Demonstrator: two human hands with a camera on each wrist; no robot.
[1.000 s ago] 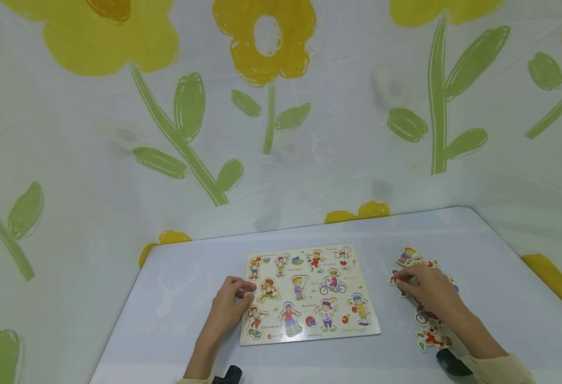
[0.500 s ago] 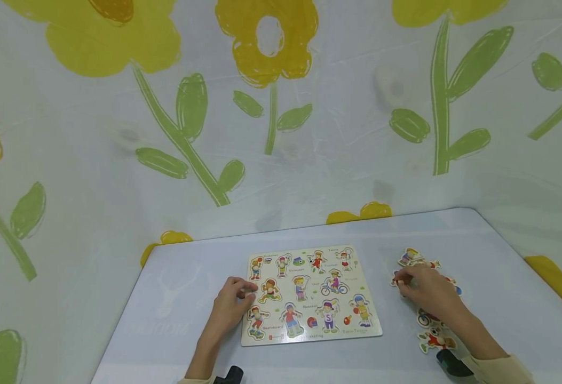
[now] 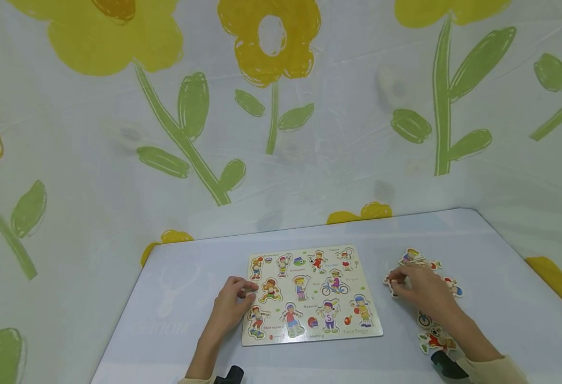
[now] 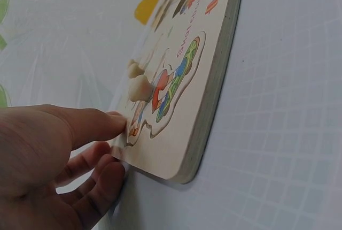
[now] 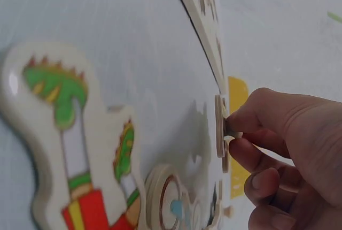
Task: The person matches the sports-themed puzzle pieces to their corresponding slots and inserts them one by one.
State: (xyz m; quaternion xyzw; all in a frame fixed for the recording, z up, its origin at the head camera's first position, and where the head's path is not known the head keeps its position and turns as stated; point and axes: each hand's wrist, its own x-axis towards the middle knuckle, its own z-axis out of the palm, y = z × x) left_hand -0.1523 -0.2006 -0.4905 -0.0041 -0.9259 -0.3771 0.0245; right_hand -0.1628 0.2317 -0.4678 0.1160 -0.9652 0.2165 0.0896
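A wooden knob puzzle board (image 3: pixel 315 290) printed with sports figures lies on the table. At its left edge rests my left hand (image 3: pixel 232 303), thumb and fingers loosely bent; in the left wrist view the thumb tip meets the edge near the skateboarder piece (image 4: pixel 176 83). My right hand (image 3: pixel 427 293) pinches a small puzzle piece (image 3: pixel 389 282) by its knob at the left side of a loose pile. The right wrist view shows this held piece (image 5: pixel 219 125) edge-on, its picture hidden from me.
Several loose pieces surround the right hand: one at the back (image 3: pixel 410 256), a skateboard piece (image 3: pixel 453 286) to the right, and a red-and-green figure (image 3: pixel 436 340) near the wrist. The white table (image 3: pixel 180 277) meets a flower-printed curtain (image 3: pixel 309 176) behind.
My right hand has shifted slightly left with the pinched piece, bringing it out from the pile and showing more of the skateboard piece. The left hand stays at the board's edge.
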